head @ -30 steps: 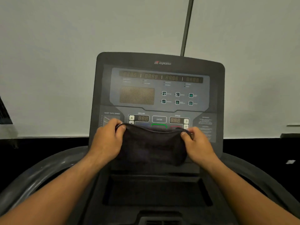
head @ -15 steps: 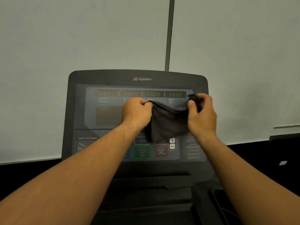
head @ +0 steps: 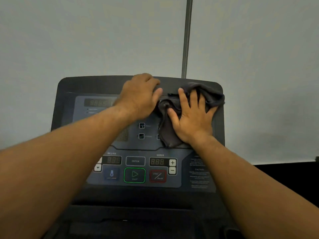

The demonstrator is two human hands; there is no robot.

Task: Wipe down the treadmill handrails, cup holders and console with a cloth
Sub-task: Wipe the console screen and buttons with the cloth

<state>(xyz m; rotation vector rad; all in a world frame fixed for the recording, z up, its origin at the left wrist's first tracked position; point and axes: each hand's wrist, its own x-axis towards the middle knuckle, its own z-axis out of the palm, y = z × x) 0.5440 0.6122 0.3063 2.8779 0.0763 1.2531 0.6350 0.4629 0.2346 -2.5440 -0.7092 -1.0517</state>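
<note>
I see the dark cloth point(head: 212, 96) bunched on the upper right of the console point(head: 203, 169), pinned under my right hand point(head: 191, 116), whose fingers lie spread and flat on it. My left hand point(head: 139, 99) sits at the console's top edge, just beside the cloth. Its fingers bend over that edge out of sight, so I cannot tell whether it grips anything. The cloth looks soft, light and limp. I judge it will bunch and slide, so flat pressure on its middle should steer it best.

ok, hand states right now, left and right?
Left hand: fingers hidden at the console top; cannot tell.
Right hand: open, pressing the cloth flat.
</note>
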